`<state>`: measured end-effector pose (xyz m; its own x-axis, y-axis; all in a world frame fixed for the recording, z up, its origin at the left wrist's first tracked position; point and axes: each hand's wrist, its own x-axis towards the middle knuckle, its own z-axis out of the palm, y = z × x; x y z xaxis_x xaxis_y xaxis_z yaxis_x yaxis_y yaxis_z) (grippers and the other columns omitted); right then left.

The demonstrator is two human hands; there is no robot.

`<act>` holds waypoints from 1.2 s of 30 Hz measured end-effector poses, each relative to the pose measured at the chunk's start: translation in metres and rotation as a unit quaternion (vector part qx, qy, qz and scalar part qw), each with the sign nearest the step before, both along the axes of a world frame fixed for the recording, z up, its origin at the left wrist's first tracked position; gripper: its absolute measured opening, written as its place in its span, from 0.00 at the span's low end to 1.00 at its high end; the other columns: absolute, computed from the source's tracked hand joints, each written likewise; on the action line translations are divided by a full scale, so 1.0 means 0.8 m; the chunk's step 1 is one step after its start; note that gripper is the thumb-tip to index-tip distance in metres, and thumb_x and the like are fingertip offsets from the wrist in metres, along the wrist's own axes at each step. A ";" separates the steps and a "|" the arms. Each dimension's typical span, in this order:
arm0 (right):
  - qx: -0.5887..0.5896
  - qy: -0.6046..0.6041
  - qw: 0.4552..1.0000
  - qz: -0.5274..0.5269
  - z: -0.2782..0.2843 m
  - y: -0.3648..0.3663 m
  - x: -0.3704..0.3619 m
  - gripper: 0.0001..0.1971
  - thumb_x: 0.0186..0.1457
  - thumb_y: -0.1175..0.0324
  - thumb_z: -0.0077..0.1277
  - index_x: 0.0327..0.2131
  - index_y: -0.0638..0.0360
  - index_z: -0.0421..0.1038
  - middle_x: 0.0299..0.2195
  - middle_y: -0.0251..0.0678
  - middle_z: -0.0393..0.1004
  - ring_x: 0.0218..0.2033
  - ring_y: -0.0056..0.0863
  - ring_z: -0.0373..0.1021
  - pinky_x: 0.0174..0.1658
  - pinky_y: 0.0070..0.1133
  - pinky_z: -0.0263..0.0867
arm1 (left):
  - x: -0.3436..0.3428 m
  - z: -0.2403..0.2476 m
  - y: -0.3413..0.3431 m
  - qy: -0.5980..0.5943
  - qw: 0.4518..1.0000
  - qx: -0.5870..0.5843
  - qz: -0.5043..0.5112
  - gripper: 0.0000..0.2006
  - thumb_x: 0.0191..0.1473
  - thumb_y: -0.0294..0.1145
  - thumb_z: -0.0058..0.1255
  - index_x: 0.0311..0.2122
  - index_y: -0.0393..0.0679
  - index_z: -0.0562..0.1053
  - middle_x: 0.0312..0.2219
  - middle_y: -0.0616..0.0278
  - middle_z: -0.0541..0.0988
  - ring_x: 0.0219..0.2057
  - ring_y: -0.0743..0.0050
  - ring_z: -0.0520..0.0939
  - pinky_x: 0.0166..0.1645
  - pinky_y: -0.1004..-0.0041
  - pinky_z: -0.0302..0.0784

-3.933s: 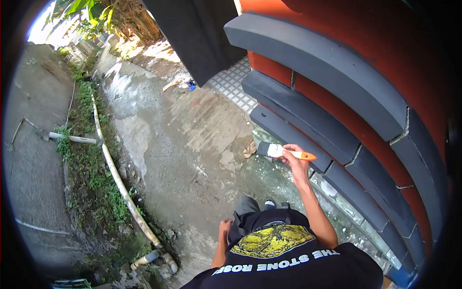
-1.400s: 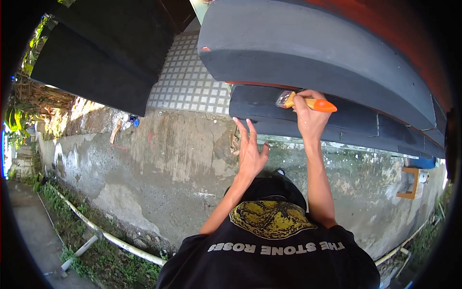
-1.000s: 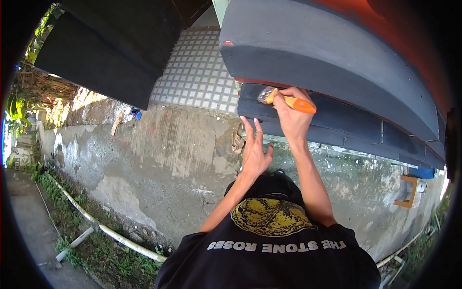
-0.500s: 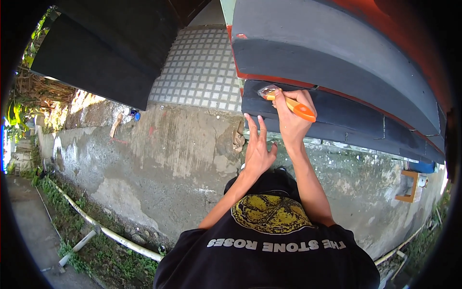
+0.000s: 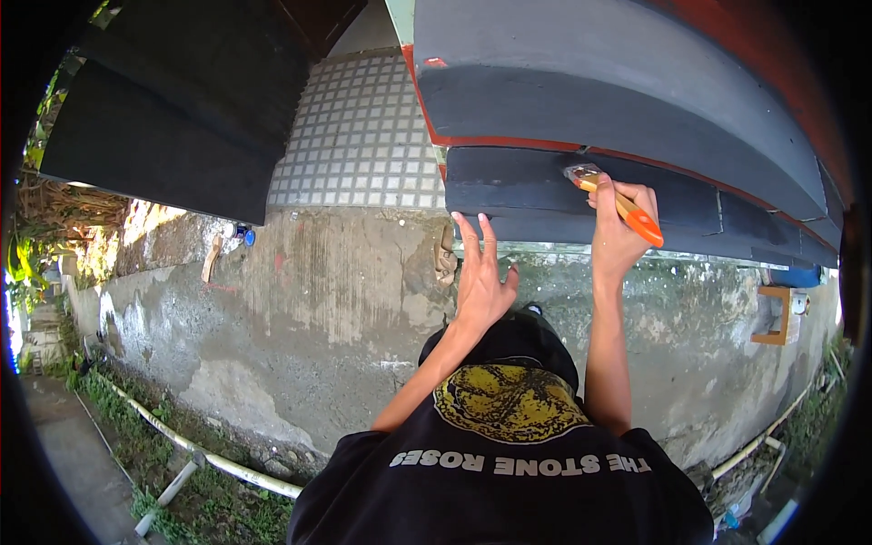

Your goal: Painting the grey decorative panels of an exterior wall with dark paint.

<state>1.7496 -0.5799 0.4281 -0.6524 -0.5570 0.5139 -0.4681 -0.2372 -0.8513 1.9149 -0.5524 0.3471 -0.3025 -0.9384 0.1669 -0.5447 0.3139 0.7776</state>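
My right hand [image 5: 621,227] is closed around a paintbrush [image 5: 639,221] with an orange-tipped wooden handle. Its bristle end points up and to the left, against the top of a dark grey painted ledge [image 5: 509,178]. With fingers spread, my left hand [image 5: 481,272] rests its fingertips at the front edge of the ledge, near the left corner. Nothing is held in it. A grey painted wall [image 5: 563,100] rises behind the ledge, with a red stripe along its base.
Tiled flooring [image 5: 354,136] lies left of the ledge, beside a large dark panel [image 5: 163,127]. Worn concrete ground [image 5: 318,282] spreads below. A wooden frame-like box [image 5: 775,316] stands at the right. A white pipe [image 5: 245,474] runs along weeds at the lower left.
My right hand and the paintbrush have moved to the right along the ledge, away from its left corner. My left hand stays at the front edge.
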 end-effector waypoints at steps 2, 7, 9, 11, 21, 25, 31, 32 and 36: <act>-0.012 0.004 1.000 -0.018 0.001 0.004 0.005 0.06 0.48 0.79 0.57 0.23 0.69 0.70 0.24 0.35 0.69 0.19 0.22 0.72 0.22 0.16 0.68 | -0.001 0.002 0.002 0.016 1.000 0.020 -0.005 0.45 0.42 0.21 0.54 0.62 0.27 0.41 0.58 0.18 0.33 0.60 0.21 0.45 0.59 0.57 0.60; 0.029 -0.111 0.975 0.191 -0.008 -0.010 0.058 0.05 0.49 0.77 0.57 0.25 0.69 0.71 0.25 0.36 0.69 0.22 0.21 0.72 0.24 0.16 0.69 | -0.001 -0.008 0.001 0.002 1.000 0.000 -0.008 0.46 0.43 0.23 0.55 0.63 0.33 0.40 0.59 0.20 0.31 0.60 0.22 0.46 0.54 0.60 0.68; 0.053 -0.123 0.970 0.201 -0.003 -0.015 0.054 0.05 0.49 0.77 0.56 0.25 0.69 0.71 0.25 0.35 0.69 0.23 0.21 0.72 0.24 0.17 0.69 | -0.001 -0.008 0.001 -0.002 1.000 -0.001 -0.009 0.46 0.42 0.23 0.55 0.63 0.33 0.40 0.59 0.20 0.31 0.60 0.23 0.45 0.56 0.60 0.67; 0.106 -0.110 0.970 0.191 -0.002 -0.011 0.040 0.04 0.48 0.77 0.55 0.25 0.68 0.71 0.26 0.35 0.69 0.24 0.21 0.71 0.25 0.17 0.69 | 0.002 -0.006 0.001 -0.007 1.000 -0.002 -0.003 0.46 0.42 0.23 0.55 0.63 0.33 0.40 0.59 0.21 0.31 0.60 0.23 0.45 0.57 0.59 0.65; 0.104 -0.106 0.957 0.249 0.005 -0.017 0.042 0.03 0.49 0.77 0.54 0.26 0.66 0.71 0.25 0.33 0.72 0.22 0.19 0.71 0.26 0.15 0.66 | 0.006 -0.005 0.001 -0.016 1.000 -0.007 -0.012 0.46 0.41 0.22 0.55 0.62 0.29 0.42 0.60 0.23 0.34 0.62 0.26 0.44 0.62 0.56 0.55; 0.130 -0.141 0.960 0.205 0.012 -0.014 0.031 0.03 0.46 0.77 0.54 0.24 0.67 0.72 0.24 0.34 0.73 0.22 0.19 0.71 0.25 0.15 0.67 | 0.013 -0.005 0.001 -0.031 0.999 -0.010 -0.006 0.46 0.40 0.23 0.55 0.62 0.29 0.42 0.60 0.24 0.35 0.62 0.26 0.45 0.62 0.56 0.55; 0.118 -0.102 0.975 0.158 0.034 -0.012 0.019 0.03 0.47 0.76 0.54 0.25 0.67 0.72 0.23 0.36 0.74 0.21 0.19 0.71 0.25 0.16 0.68 | 0.013 -0.003 0.001 -0.018 1.000 0.000 -0.005 0.46 0.40 0.22 0.55 0.62 0.28 0.43 0.60 0.25 0.35 0.62 0.26 0.45 0.62 0.56 0.56; 0.104 -0.149 0.961 0.206 0.038 -0.015 0.030 0.04 0.47 0.76 0.54 0.25 0.67 0.72 0.23 0.35 0.74 0.21 0.19 0.71 0.25 0.16 0.68 | 0.011 -0.002 0.001 -0.018 1.000 -0.003 -0.009 0.46 0.40 0.22 0.55 0.62 0.28 0.43 0.60 0.25 0.35 0.62 0.26 0.45 0.62 0.56 0.56; 0.153 -0.154 0.944 0.250 0.022 -0.027 0.039 0.04 0.46 0.76 0.53 0.24 0.67 0.72 0.22 0.34 0.74 0.21 0.18 0.71 0.23 0.16 0.66 | 0.010 -0.004 0.002 -0.023 1.000 -0.011 -0.007 0.45 0.39 0.22 0.55 0.61 0.27 0.44 0.60 0.24 0.35 0.62 0.26 0.45 0.61 0.57 0.58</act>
